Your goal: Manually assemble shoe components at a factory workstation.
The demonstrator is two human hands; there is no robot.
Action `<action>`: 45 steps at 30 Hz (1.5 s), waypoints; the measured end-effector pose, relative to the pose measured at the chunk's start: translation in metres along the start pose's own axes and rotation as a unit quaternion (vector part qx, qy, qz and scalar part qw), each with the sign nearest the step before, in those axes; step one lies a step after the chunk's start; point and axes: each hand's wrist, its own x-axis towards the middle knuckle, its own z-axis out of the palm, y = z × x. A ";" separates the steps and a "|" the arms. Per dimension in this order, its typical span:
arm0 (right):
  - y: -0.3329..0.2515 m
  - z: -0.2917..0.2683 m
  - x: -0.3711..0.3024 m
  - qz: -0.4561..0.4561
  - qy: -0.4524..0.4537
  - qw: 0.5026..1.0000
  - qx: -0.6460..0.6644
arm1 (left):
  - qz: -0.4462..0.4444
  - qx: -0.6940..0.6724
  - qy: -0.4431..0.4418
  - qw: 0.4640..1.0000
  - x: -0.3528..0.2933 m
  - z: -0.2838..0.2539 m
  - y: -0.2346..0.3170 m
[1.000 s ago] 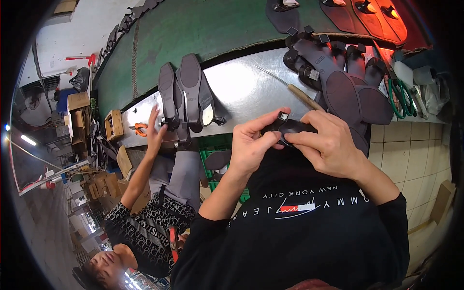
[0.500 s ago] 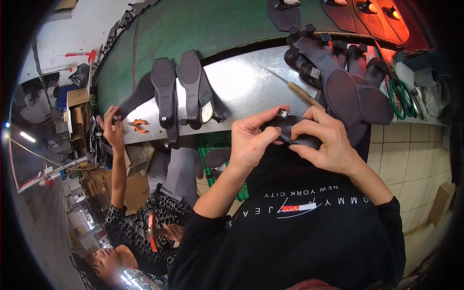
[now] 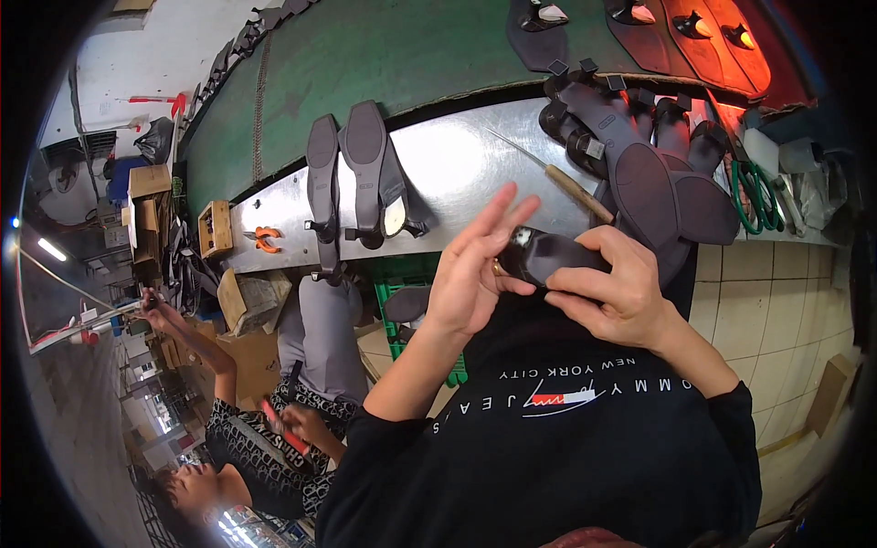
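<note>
A dark shoe sole with a short glossy heel [image 3: 554, 256] is held in front of my chest, its heel end toward the left. My right hand [image 3: 626, 288] is closed on it, with fingers and thumb pinching the sole's side. Against the heel lies my left hand [image 3: 472, 274], fingers stretched out and apart, touching without gripping. Just beyond, a wooden-handled awl [image 3: 577, 190] rests on the metal bench [image 3: 452, 169]. To the right of the awl, several dark heeled soles [image 3: 647, 178] are piled together.
More heeled soles [image 3: 364, 151] stand left on the bench, near orange-handled pliers [image 3: 266, 239] and a small wooden box [image 3: 216, 228]. Green-handled scissors [image 3: 751, 194] lie right. Soles sit on the green belt [image 3: 393, 55] under reddish light. A co-worker [image 3: 274, 447] sits left, holding a red tool.
My left fingers have let go of the heel and spread out; the sole has turned slightly. The co-worker's raised hand has moved away from the bench with a dark sole, uncovering the wooden box.
</note>
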 end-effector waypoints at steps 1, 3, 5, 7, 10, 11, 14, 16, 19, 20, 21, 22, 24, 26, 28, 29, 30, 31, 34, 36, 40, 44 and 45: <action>-0.002 -0.002 0.001 -0.003 -0.026 1.000 -0.002 | 0.067 0.040 0.008 0.997 -0.001 0.001 -0.001; -0.004 0.000 0.000 -0.008 -0.055 0.998 -0.001 | 0.095 0.097 0.028 0.990 0.000 -0.003 -0.003; -0.005 0.004 0.000 0.048 0.011 0.999 0.002 | -0.022 0.097 -0.028 0.995 0.002 -0.016 -0.001; -0.007 0.003 -0.002 0.085 0.021 0.996 0.035 | -0.046 0.110 -0.045 0.992 0.001 -0.020 0.004; -0.005 0.002 -0.005 0.124 -0.025 0.991 0.032 | -0.086 0.136 -0.060 0.985 -0.001 -0.020 0.006; -0.004 0.003 -0.005 0.125 -0.025 0.991 0.032 | -0.080 0.147 -0.057 0.984 0.000 -0.019 0.005; -0.002 0.005 -0.005 0.125 -0.019 0.992 0.023 | -0.072 0.167 -0.050 0.982 0.000 -0.020 0.003; -0.001 0.006 -0.006 0.117 -0.025 0.992 0.028 | -0.070 0.175 -0.049 0.981 0.001 -0.020 0.003; 0.001 0.007 -0.006 0.108 -0.031 0.993 0.045 | -0.084 0.157 -0.031 0.984 0.001 -0.020 0.002; 0.001 0.006 -0.006 0.108 -0.031 0.993 0.045 | -0.080 0.135 -0.022 0.987 0.000 -0.020 0.001; 0.001 0.004 -0.006 0.099 -0.033 0.994 0.042 | -0.077 0.113 -0.013 0.991 0.000 -0.019 -0.001; 0.001 0.004 -0.005 0.090 -0.035 0.995 0.040 | -0.077 0.113 -0.012 0.991 0.000 -0.019 -0.002; 0.001 0.006 -0.005 0.099 -0.024 0.994 0.040 | -0.059 0.109 0.016 0.992 0.001 -0.018 -0.006; 0.000 0.008 -0.004 0.110 -0.011 0.993 0.038 | -0.056 0.124 0.024 0.990 0.002 -0.018 -0.010; -0.001 0.008 -0.003 0.127 -0.006 0.992 0.024 | -0.054 0.138 0.033 0.988 0.004 -0.021 -0.015; 0.000 0.008 -0.004 0.128 -0.006 0.991 0.024 | -0.043 0.148 0.034 0.987 0.004 -0.022 -0.017; 0.001 0.009 -0.005 0.129 -0.014 0.991 0.024 | -0.032 0.158 0.035 0.986 0.005 -0.023 -0.018; 0.002 0.010 -0.007 0.130 -0.024 0.991 0.025 | -0.033 0.157 0.034 0.986 0.005 -0.022 -0.019; 0.005 0.012 -0.010 0.122 -0.024 0.992 0.026 | -0.034 0.167 0.039 0.985 0.005 -0.019 -0.019; 0.006 0.013 -0.010 0.115 -0.020 0.993 0.021 | -0.033 0.179 0.050 0.982 0.007 -0.016 -0.020; 0.004 0.015 -0.010 0.146 -0.011 0.988 0.042 | -0.012 0.199 0.047 0.979 0.006 -0.012 -0.020; 0.001 0.013 -0.006 0.178 -0.022 0.981 0.072 | 0.009 0.257 0.042 0.965 0.000 -0.012 -0.016; -0.001 0.010 -0.002 0.236 -0.051 0.960 0.138 | 0.004 0.283 0.041 0.958 -0.004 -0.012 -0.013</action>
